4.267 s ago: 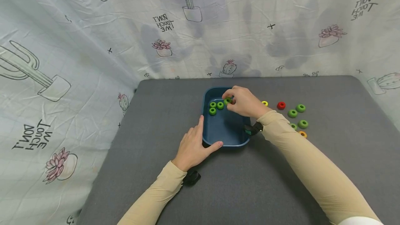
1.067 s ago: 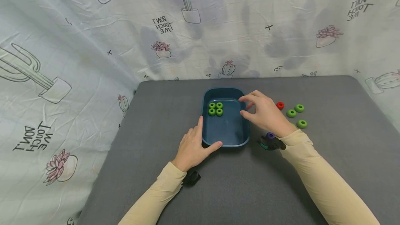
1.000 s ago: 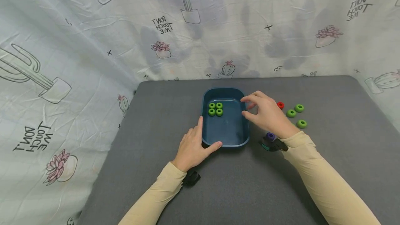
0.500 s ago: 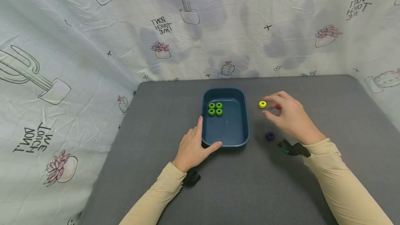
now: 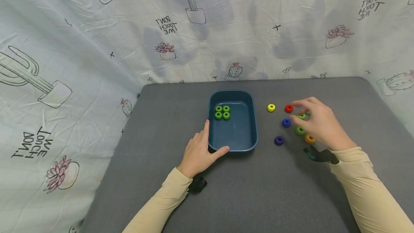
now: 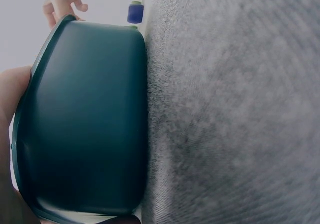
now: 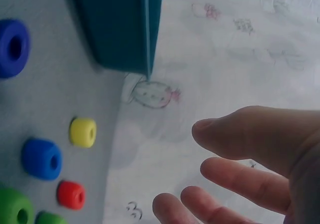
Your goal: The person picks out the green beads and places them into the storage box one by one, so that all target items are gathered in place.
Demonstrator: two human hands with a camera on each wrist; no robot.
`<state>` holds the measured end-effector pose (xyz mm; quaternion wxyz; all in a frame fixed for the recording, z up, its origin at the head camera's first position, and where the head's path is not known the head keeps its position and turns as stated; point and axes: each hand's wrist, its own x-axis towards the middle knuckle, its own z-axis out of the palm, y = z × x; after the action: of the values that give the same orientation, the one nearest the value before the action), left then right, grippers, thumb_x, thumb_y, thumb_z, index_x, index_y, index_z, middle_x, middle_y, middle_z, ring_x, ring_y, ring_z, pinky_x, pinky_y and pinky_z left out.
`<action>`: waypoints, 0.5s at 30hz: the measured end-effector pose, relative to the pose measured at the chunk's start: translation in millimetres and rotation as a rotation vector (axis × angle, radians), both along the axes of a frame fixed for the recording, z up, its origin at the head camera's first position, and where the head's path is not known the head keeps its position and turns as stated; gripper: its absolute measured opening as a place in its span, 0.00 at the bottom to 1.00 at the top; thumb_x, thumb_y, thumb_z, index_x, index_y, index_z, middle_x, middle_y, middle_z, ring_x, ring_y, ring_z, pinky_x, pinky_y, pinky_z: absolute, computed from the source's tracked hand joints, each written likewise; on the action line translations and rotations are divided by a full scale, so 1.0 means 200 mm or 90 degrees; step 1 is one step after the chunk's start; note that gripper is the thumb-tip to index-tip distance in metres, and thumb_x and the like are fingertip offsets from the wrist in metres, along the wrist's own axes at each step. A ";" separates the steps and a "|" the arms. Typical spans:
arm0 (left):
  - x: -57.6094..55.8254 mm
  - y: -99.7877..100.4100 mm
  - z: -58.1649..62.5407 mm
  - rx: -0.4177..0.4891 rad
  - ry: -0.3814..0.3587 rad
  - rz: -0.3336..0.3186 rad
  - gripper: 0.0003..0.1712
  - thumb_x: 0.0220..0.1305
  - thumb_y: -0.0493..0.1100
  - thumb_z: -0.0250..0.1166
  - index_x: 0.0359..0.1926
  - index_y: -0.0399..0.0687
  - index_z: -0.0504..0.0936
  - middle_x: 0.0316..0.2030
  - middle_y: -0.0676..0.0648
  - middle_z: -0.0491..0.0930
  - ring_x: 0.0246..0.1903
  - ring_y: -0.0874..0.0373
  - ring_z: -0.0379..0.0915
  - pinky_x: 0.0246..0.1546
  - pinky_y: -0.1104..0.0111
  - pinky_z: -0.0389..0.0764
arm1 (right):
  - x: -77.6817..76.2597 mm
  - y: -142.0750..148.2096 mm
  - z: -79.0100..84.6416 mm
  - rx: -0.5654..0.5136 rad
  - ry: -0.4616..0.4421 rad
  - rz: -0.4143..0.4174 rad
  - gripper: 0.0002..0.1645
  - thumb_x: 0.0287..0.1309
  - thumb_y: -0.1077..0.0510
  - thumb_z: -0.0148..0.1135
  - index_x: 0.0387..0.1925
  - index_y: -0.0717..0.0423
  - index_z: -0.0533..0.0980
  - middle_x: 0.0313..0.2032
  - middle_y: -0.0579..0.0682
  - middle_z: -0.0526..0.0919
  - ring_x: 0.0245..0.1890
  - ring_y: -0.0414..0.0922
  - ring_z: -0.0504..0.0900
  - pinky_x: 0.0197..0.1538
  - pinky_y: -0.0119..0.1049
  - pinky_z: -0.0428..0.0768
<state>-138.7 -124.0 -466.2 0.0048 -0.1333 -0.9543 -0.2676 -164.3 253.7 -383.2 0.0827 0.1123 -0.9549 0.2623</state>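
A dark blue tray (image 5: 257, 137) stands on the table. My left hand (image 5: 197, 155) rests against its near left corner, index finger straight along the left side and thumb over the front rim. In the left wrist view the tray's wall (image 6: 90, 119) fills the middle. Inside the tray, several green beads (image 5: 222, 112) with holes sit in a tight square at the far left. My right hand (image 5: 317, 121) is above the loose beads, fingers and thumb apart with nothing between them. Nearest to it are a red bead (image 5: 289, 108), a blue bead (image 5: 286, 123) and green beads (image 5: 300, 131), partly hidden.
A yellow bead (image 5: 271, 108) and a purple bead (image 5: 279, 140) lie right of the tray. An orange bead (image 5: 309, 139) lies below the right hand. A patterned cloth (image 5: 226, 28) hangs behind and left of the grey table (image 5: 168, 118).
Earlier, my right hand placed a green bead in the tray, completing the square group there. It has since moved right, away from the tray and over the loose beads. The left hand stays put.
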 end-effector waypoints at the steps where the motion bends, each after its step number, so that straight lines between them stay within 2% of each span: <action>1: 0.00 0.00 0.00 0.000 -0.001 0.000 0.69 0.60 0.82 0.59 0.85 0.48 0.42 0.73 0.40 0.71 0.62 0.44 0.74 0.63 0.47 0.73 | 0.00 0.01 -0.01 0.004 -0.005 -0.002 0.25 0.66 0.56 0.69 0.62 0.60 0.79 0.55 0.61 0.78 0.46 0.58 0.85 0.37 0.45 0.76; 5: 0.00 0.00 0.00 -0.001 -0.004 0.000 0.69 0.60 0.82 0.59 0.85 0.48 0.42 0.73 0.39 0.71 0.63 0.44 0.74 0.64 0.46 0.72 | 0.00 0.05 -0.03 0.017 -0.018 -0.002 0.27 0.66 0.55 0.70 0.63 0.62 0.78 0.55 0.64 0.78 0.44 0.58 0.85 0.38 0.47 0.76; 9: 0.00 0.00 0.00 -0.001 -0.003 -0.001 0.69 0.60 0.82 0.59 0.85 0.48 0.41 0.72 0.39 0.72 0.60 0.44 0.75 0.61 0.47 0.74 | 0.01 0.08 -0.07 0.020 -0.032 -0.002 0.27 0.66 0.56 0.70 0.63 0.62 0.78 0.55 0.66 0.78 0.43 0.58 0.85 0.34 0.43 0.76; 15: 0.00 0.00 0.00 -0.002 -0.002 -0.002 0.69 0.60 0.82 0.59 0.85 0.48 0.41 0.71 0.39 0.73 0.58 0.44 0.75 0.59 0.48 0.75 | 0.02 0.12 -0.14 0.030 -0.080 -0.004 0.26 0.66 0.55 0.70 0.61 0.63 0.79 0.49 0.64 0.79 0.42 0.57 0.84 0.31 0.41 0.76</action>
<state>-139.1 -123.6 -465.6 0.0029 -0.1342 -0.9544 -0.2665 -161.1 277.7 -410.8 0.0208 0.0947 -0.9645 0.2458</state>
